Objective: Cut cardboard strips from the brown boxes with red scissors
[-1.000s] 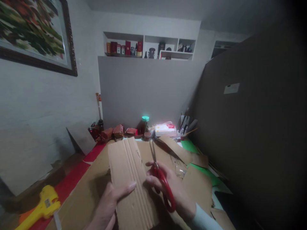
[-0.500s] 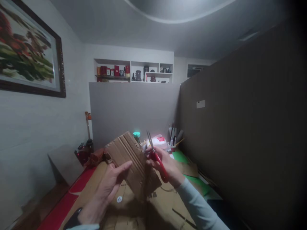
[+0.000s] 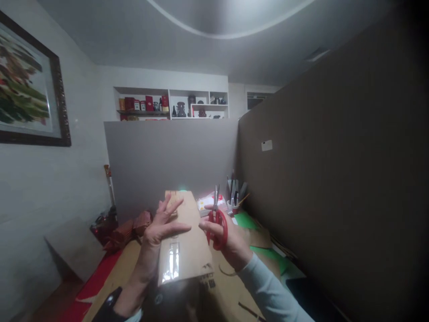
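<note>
A tan piece of cardboard is raised in front of me, its printed side showing and shiny clear tape near its lower edge. Across its left part my left hand lies with fingers spread and thumb stretched out, touching the surface. My right hand grips red-handled scissors by the handles, blades pointing up and away. Its thumb and fingertips are close to the cardboard's right edge; whether they touch it I cannot tell.
Larger cardboard covers the table below. A cup of pens and tools stands at the back, beside a white and red packet. Green sheets lie at the right, a crumpled reddish-brown wrapper at the left. Grey partitions enclose the table.
The cardboard has turned over from its ribbed side to its printed, taped side. My left hand has gone from gripping its edge to spread fingers on it. The scissors now point more upright.
</note>
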A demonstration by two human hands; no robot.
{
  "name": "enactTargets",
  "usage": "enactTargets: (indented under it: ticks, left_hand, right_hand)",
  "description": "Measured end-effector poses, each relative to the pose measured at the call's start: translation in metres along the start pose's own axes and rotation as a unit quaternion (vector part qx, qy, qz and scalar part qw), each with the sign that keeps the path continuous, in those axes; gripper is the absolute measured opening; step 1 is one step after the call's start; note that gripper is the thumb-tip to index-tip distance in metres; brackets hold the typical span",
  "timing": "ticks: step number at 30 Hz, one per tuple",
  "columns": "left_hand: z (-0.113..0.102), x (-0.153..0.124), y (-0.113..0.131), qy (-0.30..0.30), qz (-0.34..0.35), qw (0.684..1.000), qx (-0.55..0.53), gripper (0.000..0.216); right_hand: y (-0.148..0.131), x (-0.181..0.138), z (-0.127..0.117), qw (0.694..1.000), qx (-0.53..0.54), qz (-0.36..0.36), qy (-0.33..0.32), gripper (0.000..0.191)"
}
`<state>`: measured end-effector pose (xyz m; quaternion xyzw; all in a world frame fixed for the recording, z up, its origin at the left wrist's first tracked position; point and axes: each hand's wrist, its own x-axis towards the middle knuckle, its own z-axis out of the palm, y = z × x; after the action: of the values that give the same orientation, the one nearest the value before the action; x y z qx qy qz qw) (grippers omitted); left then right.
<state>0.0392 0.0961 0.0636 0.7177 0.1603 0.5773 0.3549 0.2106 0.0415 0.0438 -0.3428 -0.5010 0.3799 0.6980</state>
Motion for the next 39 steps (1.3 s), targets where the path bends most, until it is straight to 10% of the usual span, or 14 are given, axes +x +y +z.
enactTargets:
  ticks: [5,13,26,39]
  left_hand:
    - [-0.011,0.004,-0.021,0.094,-0.166,0.975,-0.114,0.033]
    - [-0.004,-0.004,-0.024,0.049,-0.377,0.883,-0.276,0.044]
    - [-0.024,0.005,-0.029,0.148,-0.333,0.876,-0.317,0.040]
    - [-0.019,0.004,-0.026,0.170,-0.322,0.889,-0.279,0.040]
  right_hand:
    - [0.003,0.003,0.004,1.000,-0.017,-0.013,0.019,0.046]
    - [0.006,0.002,0.011,0.994,-0.092,0.003,-0.056,0.043]
    - [-0.001,-0.007,0.022,0.957,-0.215,0.013,-0.194,0.033]
    - [0.014,-0.008,0.022,0.938,-0.324,-0.038,-0.116,0.038]
